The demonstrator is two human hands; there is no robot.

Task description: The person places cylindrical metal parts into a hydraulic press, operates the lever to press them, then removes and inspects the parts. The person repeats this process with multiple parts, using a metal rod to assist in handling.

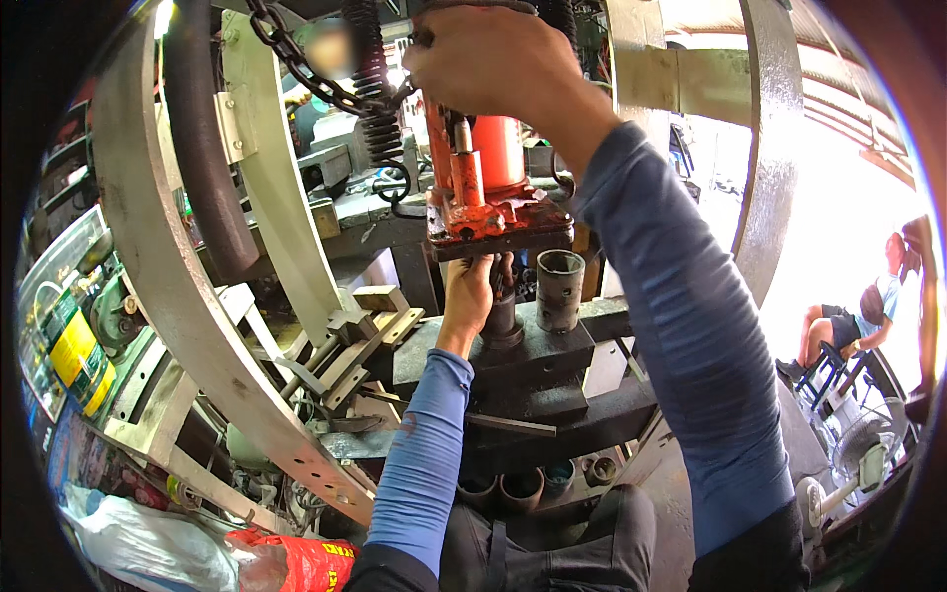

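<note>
A red hydraulic bottle jack (496, 153) stands on a greasy square base plate (533, 237), hung between coil springs (381, 128). My right hand (493, 61) is closed at the top of the jack, its fingers curled; what they grip is hidden. Below the plate, my left hand (468, 301) reaches up with its fingers around a dark upright metal piece (504, 314), which sits on a black steel block (533, 360). Just right of that piece stands a grey metal sleeve (560, 291) with holes in its wall, touched by neither hand.
Pale steel uprights (163, 247) of a press frame flank my arms. A chain (306, 84) hangs at upper left. Metal bars (370, 355) lie left of the block; cylindrical sleeves (521, 485) sit beneath. At far right are a seated person (873, 306) and a fan (858, 444).
</note>
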